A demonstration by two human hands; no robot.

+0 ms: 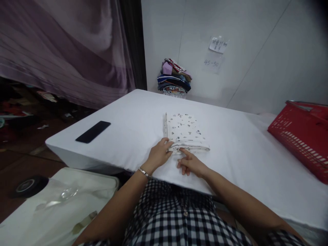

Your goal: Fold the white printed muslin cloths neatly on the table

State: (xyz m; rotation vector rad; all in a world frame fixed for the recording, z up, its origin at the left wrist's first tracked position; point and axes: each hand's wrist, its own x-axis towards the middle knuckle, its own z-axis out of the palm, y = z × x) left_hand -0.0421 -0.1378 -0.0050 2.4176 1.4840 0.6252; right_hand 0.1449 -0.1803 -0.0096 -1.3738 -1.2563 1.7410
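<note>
A white cloth (183, 128) with small dark and grey prints lies folded in a neat rectangle on the white-covered table (123, 123). Its layered folded edge faces me. My left hand (159, 153), with a bracelet on the wrist, pinches the near left corner between thumb and fingers. At the middle of that same edge, my right hand (191, 163) reaches its index finger to the opening between the layers. The other right fingers are loosely bent below the edge and hold nothing. What kind of cloth item this is cannot be made out.
A black phone-like slab (93, 132) lies on the left. At the right edge stands a red plastic basket (302, 136). Folded clothes (174, 77) are stacked by the wall. Lower left, a white surface (84, 177) bears clear plastic and a tape roll (30, 186).
</note>
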